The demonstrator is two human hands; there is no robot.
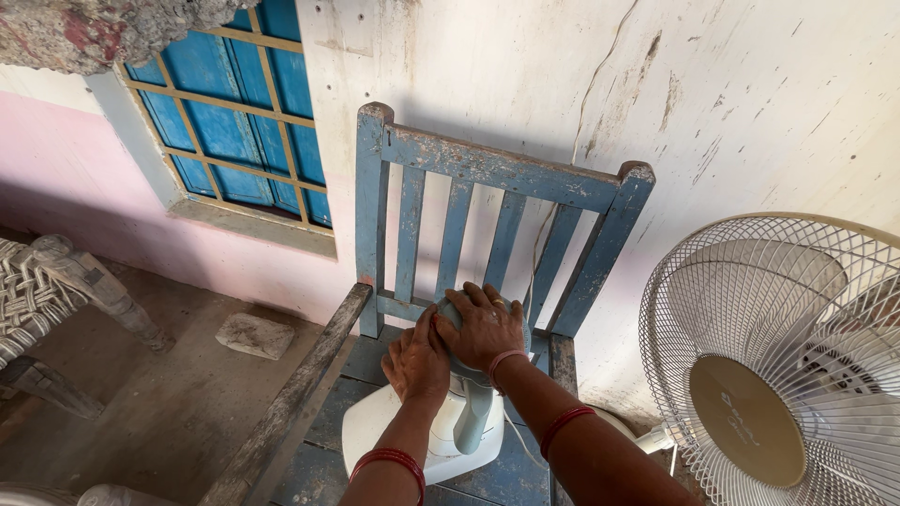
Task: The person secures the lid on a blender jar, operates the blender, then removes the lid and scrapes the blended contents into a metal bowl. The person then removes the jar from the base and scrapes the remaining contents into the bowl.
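A small fan body with a grey-blue rounded motor head [448, 314] on a grey-blue neck [474, 422] and a white round base [375, 426] stands on the seat of a worn blue wooden chair [487, 169]. My right hand [487, 326] lies cupped over the top of the motor head. My left hand [415, 361] presses against its left side. Both wrists wear red bangles. The front of the motor head is hidden under my hands.
A large white wire fan guard [778, 365] with a beige centre cap stands at the right, close to my right forearm. Behind the chair is a cracked white wall; a blue window [234, 122] is at upper left. A woven cot [37, 290] and a flat stone [253, 334] lie at left.
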